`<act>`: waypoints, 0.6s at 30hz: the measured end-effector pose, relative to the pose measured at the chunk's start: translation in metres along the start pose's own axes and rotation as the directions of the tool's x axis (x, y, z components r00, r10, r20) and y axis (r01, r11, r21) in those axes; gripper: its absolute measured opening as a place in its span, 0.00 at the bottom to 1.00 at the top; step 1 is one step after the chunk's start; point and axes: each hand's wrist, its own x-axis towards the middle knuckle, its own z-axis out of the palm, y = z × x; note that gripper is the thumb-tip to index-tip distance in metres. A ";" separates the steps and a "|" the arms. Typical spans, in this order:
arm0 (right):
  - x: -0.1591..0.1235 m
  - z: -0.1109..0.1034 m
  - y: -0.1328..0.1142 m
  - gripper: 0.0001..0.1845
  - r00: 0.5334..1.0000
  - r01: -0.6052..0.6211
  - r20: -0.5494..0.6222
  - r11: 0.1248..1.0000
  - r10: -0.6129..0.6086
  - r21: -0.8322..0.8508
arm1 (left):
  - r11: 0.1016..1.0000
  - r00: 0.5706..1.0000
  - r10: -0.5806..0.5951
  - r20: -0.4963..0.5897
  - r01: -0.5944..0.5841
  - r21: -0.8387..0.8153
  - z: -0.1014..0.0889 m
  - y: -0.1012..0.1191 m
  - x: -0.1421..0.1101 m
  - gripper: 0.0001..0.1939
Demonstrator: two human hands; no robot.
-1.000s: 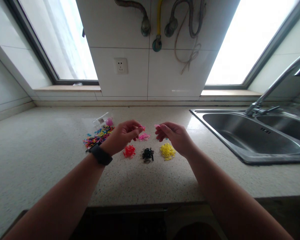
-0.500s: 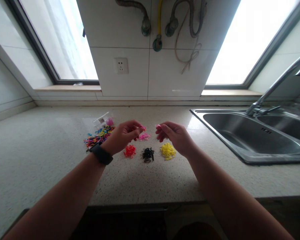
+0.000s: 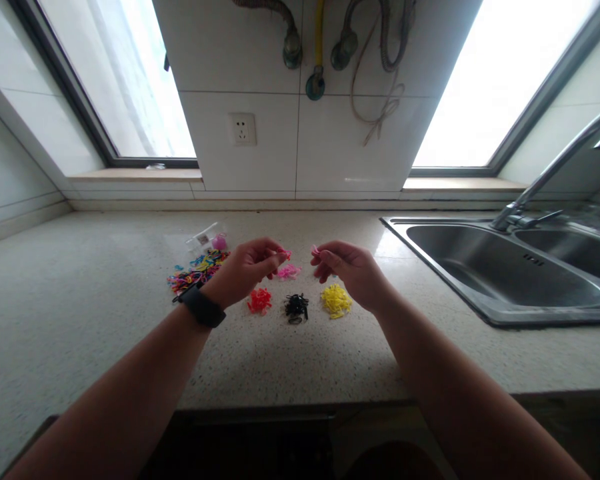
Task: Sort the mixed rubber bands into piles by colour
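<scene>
My left hand (image 3: 250, 265), with a black watch on its wrist, is closed in a pinch on small pink and red rubber bands (image 3: 287, 255). Facing it across a narrow gap, my right hand (image 3: 347, 268) pinches a pink rubber band (image 3: 315, 251). Below and between the hands lies a small pink pile (image 3: 289, 271) on the counter. Nearer to me are a red pile (image 3: 259, 301), a black pile (image 3: 296, 307) and a yellow pile (image 3: 336, 301) of bands. A larger mixed-colour heap (image 3: 195, 273) sits left of my left hand, which partly covers it.
Behind the mixed heap lie a clear plastic bag (image 3: 200, 239) and a round pink item (image 3: 219, 241). To the right, a steel sink (image 3: 445, 293) with a faucet (image 3: 545, 180) is set into the speckled counter (image 3: 105, 300). A socket (image 3: 243, 129) is on the tiled wall.
Both hands stay almost in place, still pinching the bands. The pink band in my right fingers has turned slightly and stands more upright. The view has tilted a little.
</scene>
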 end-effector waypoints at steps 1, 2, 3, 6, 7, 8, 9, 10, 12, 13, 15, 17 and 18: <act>0.000 0.000 0.000 0.10 1.000 -0.002 0.002 1.000 0.002 0.003 | 1.000 1.000 -0.002 -0.002 0.002 0.002 0.000 0.000 0.000 0.05; 0.000 0.000 0.000 0.10 1.000 -0.003 0.002 1.000 0.003 0.003 | 1.000 1.000 -0.003 -0.006 0.003 0.003 0.000 0.001 0.000 0.05; 0.000 0.000 0.000 0.10 1.000 0.000 0.001 1.000 0.000 -0.002 | 1.000 1.000 -0.005 -0.011 0.005 0.004 0.000 0.001 0.000 0.05; 0.000 -0.001 0.002 0.09 1.000 0.021 -0.005 1.000 -0.021 -0.021 | 1.000 1.000 -0.008 -0.023 0.008 0.007 -0.001 0.002 0.001 0.05; 0.000 -0.001 0.002 0.09 1.000 0.029 -0.007 0.999 -0.029 -0.025 | 1.000 1.000 -0.007 -0.022 0.007 0.008 -0.001 0.001 0.001 0.05; 0.000 -0.002 0.002 0.09 0.999 0.034 -0.009 0.999 -0.035 -0.028 | 1.000 1.000 -0.006 -0.020 0.006 0.010 -0.001 0.001 0.001 0.05; 0.000 -0.002 0.002 0.09 0.999 0.038 -0.010 0.999 -0.038 -0.030 | 1.000 1.000 -0.004 -0.018 0.004 0.012 -0.001 0.001 0.001 0.05; 0.000 -0.002 0.002 0.09 0.999 0.038 -0.010 0.999 -0.039 -0.034 | 1.000 1.000 -0.002 -0.015 0.002 0.014 -0.001 0.000 0.000 0.05; 0.000 -0.002 0.001 0.09 0.999 0.036 -0.011 0.998 -0.036 -0.048 | 1.000 1.000 0.000 -0.012 0.001 0.017 -0.001 -0.001 0.000 0.06; 0.000 -0.002 0.001 0.09 0.999 0.034 -0.011 0.998 -0.035 -0.057 | 1.000 1.000 -0.002 -0.011 0.002 0.018 -0.001 -0.001 0.000 0.06; -0.001 -0.002 -0.001 0.09 0.999 0.029 -0.011 0.996 -0.030 -0.081 | 1.000 1.000 -0.005 -0.009 0.005 0.020 -0.001 -0.001 0.000 0.06; -0.002 -0.001 -0.002 0.09 1.000 0.022 -0.014 0.994 -0.024 -0.107 | 1.000 1.000 -0.005 -0.011 0.005 0.021 -0.001 -0.001 0.000 0.07; -0.002 -0.001 -0.003 0.09 1.000 0.018 -0.015 0.993 -0.020 -0.118 | 1.000 1.000 -0.005 -0.012 0.005 0.022 -0.001 -0.001 0.000 0.07</act>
